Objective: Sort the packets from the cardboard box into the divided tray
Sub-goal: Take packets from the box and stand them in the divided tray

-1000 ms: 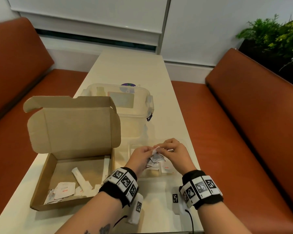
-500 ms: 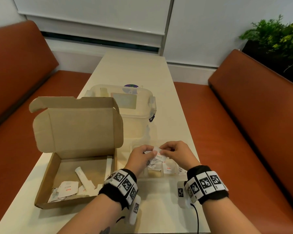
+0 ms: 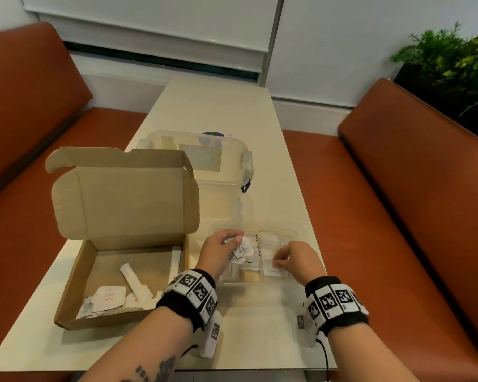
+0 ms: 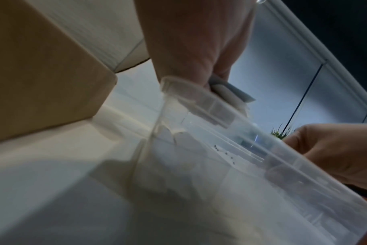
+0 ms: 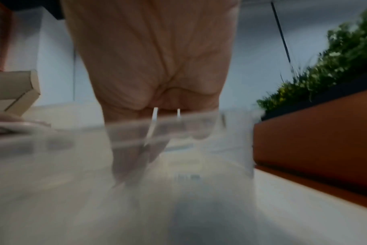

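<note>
On table (image 3: 260,150), tray's (image 3: 295,230) length runs left-right; left hand (image 3: 221,252) pinches packets (image 3: 242,248), right hand (image 3: 298,261) one.

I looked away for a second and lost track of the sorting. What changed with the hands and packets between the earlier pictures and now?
The two hands, which met over one packet, have parted. The right hand moved right and down into the divided tray, pinching a white packet. The left hand kept its bunch of packets over the tray's left side. The cardboard box, its remaining packets and the clear lidded container stayed put.
</note>
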The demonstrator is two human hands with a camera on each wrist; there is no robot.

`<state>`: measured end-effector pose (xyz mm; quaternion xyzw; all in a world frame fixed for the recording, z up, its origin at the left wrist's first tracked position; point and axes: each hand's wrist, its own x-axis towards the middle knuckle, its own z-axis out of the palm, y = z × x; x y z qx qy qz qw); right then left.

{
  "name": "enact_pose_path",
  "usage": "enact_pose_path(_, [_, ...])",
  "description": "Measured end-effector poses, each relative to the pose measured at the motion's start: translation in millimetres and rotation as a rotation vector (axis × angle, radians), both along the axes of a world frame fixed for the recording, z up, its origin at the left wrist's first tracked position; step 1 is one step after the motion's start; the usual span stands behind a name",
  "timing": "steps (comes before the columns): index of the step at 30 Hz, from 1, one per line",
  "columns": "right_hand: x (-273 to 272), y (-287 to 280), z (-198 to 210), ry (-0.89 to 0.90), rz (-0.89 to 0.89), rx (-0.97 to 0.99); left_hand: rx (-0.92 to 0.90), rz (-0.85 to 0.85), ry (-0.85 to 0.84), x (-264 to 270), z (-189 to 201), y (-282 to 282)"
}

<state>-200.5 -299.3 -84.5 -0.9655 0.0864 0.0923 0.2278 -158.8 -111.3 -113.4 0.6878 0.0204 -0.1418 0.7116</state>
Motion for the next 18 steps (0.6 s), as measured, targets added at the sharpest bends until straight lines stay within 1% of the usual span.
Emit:
enact_pose_path(4, [-2.7, 3.4, -10.9, -0.064, 0.041, -0.091, 0.005, 0.012, -0.015, 1.3, -2.3, -0.9])
enact_pose_path(7, [-6.8, 2.9, -14.1, -0.103, 0.03, -0.063, -0.007, 0.018, -0.005, 1.3, -2.9, -1.5])
enact_pose_path(10, [-9.6, 0.3, -16.1, -0.081, 0.022, -0.02, -0.014, 0.016, 0.001, 1.5, -3.4, -1.8])
enact_pose_path(13, [-8.4, 0.8, -18.2, -0.043, 0.029, -0.03, -0.019, 0.011, -0.004, 1.8, -3.4, -1.5])
enact_pose_path(18, [-6.0, 6.2, -20.8, -0.069, -0.013, -0.07, -0.016, -0.007, -0.001, 2.0, -3.3, -1.4])
